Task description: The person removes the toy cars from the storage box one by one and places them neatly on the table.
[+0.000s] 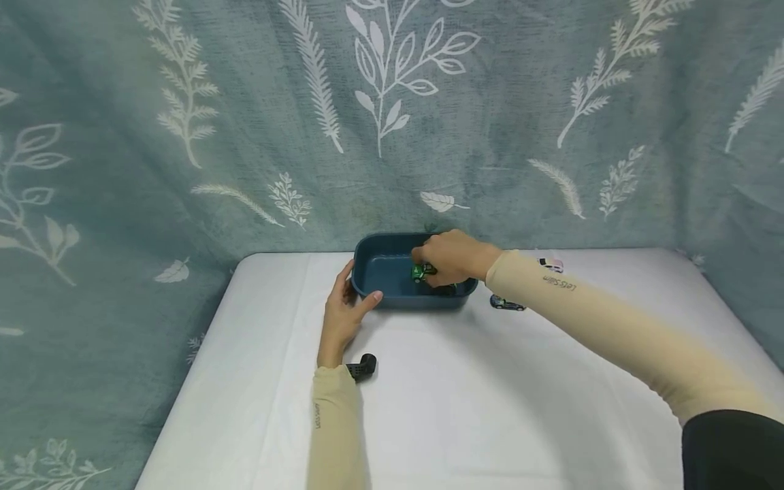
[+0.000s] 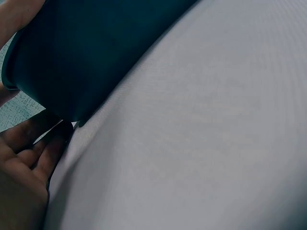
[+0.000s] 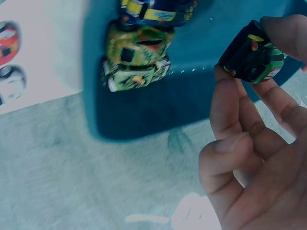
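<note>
A dark blue rectangular tray stands at the back of the white table. My left hand holds its left front corner, thumb over the front rim and fingers along the left side. Over the tray, my right hand pinches a small green and black toy car between thumb and fingertips. Inside the tray, a blue and yellow toy car, a yellow-green one and a green and white one sit side by side at one end. In the head view my right hand mostly covers them.
Right of the tray, a dark toy car and a pink and white one lie on the table, partly beside my right sleeve. A leaf-patterned green-blue cloth hangs directly behind the tray. A black wrist device juts from my left wrist.
</note>
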The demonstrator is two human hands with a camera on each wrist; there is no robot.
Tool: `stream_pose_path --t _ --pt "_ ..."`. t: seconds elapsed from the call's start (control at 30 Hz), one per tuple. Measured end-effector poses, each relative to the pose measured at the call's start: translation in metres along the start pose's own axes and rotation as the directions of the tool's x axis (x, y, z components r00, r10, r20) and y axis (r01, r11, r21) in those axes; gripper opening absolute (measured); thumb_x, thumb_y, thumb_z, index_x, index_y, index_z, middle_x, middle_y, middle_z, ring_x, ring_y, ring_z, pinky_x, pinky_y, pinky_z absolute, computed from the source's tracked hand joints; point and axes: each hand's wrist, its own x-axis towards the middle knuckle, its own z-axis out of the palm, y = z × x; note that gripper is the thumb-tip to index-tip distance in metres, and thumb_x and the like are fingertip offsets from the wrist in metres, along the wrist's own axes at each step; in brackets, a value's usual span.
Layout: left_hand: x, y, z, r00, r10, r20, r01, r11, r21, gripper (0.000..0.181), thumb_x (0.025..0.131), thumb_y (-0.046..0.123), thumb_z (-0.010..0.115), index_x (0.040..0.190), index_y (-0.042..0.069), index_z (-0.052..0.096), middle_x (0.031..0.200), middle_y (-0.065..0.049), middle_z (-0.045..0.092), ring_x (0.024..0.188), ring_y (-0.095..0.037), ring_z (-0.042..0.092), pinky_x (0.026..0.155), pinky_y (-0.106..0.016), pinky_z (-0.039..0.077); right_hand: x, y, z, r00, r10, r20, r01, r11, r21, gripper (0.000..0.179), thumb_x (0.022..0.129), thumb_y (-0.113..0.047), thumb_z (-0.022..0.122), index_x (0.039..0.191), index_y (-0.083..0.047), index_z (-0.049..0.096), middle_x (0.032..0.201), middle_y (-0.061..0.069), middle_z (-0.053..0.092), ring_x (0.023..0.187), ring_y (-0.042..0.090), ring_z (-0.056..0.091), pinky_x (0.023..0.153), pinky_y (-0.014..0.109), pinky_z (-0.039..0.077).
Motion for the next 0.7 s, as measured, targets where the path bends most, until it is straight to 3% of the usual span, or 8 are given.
stream_pose_path --t 0.17,0.43,0.57,0.7 --pt "0.000 0.002 0.001 1.000 -0.012 0.004 0.012 1.000 0.017 0.089 0.090 0.034 0.087 0.165 0.033 0.039 0.154 -0.018 0.057 0.141 -0.034 0.056 0.122 -0.052 0.042 -0.026 0.007 -0.004 1.000 -0.003 -0.015 0.002 1.000 -0.031 0.035 0.100 -0.032 0.074 0.131 -0.016 0.069 0.103 0.006 0.075 0.082 0.020 0.070 0.065 0.037 0.058" --pt "-0.002 0.003 0.002 1.000 -0.023 0.006 0.023 0.999 0.034 0.088 0.091 0.033 0.086 0.165 0.033 0.039 0.154 -0.019 0.057 0.142 -0.033 0.056 0.122 -0.051 0.042 -0.063 0.023 -0.001 0.998 0.058 -0.011 -0.058 0.998 -0.022 0.039 0.098 -0.030 0.076 0.133 -0.014 0.069 0.105 0.009 0.077 0.073 0.019 0.069 0.058 0.035 0.054" --pt "-0.004 0.004 0.003 1.000 -0.026 -0.004 0.026 0.999 0.039 0.088 0.090 0.034 0.087 0.165 0.033 0.039 0.154 -0.018 0.057 0.141 -0.034 0.056 0.121 -0.052 0.042 -0.082 0.037 0.004 0.994 0.105 0.002 -0.105 0.994 -0.025 0.038 0.099 -0.030 0.075 0.134 -0.015 0.069 0.114 0.012 0.077 0.083 0.024 0.073 0.070 0.044 0.061" --pt "-0.004 0.004 0.002 1.000 -0.030 -0.004 0.031 0.999 0.039 0.088 0.090 0.038 0.087 0.165 0.034 0.039 0.154 -0.018 0.057 0.141 -0.034 0.056 0.121 -0.053 0.042 -0.101 0.051 0.010 0.987 0.158 0.023 -0.158 0.987 -0.005 0.040 0.098 -0.028 0.077 0.135 -0.015 0.068 0.121 0.014 0.075 0.094 0.029 0.074 0.083 0.052 0.062"
